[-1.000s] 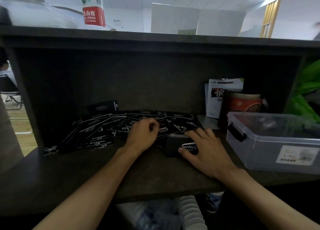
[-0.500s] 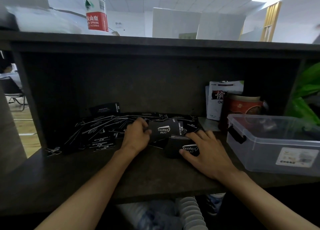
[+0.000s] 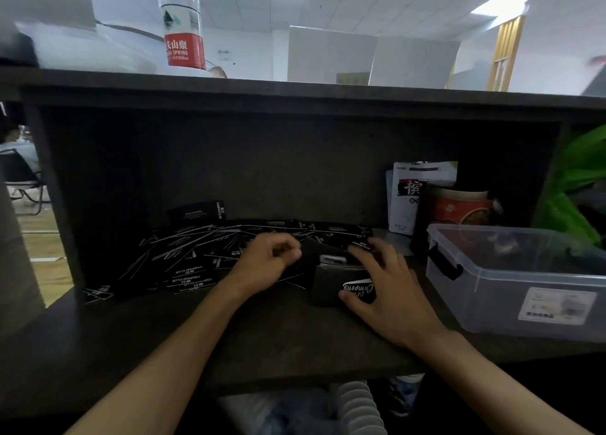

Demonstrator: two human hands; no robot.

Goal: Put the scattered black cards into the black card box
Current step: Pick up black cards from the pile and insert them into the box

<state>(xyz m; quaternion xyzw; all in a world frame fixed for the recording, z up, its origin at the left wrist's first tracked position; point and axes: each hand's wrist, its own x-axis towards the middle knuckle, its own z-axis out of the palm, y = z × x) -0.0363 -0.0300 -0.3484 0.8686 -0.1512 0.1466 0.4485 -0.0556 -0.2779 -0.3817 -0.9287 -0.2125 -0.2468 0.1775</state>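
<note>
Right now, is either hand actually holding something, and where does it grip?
The right hand holds the black card box by its right side, steadying it. The left hand has curled fingers at the box's mouth; whether it pinches a card cannot be told.

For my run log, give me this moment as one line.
left hand: pinching a card at box mouth | right hand: steadying black card box | scattered black cards: many left on shelf

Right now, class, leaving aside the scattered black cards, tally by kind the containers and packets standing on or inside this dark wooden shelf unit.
Clear plastic water bottle with a red label: 1
Small black card box: 1
White printed pouch: 1
Red round tub: 1
Clear plastic storage box with a black latch: 1
Total: 5
</note>
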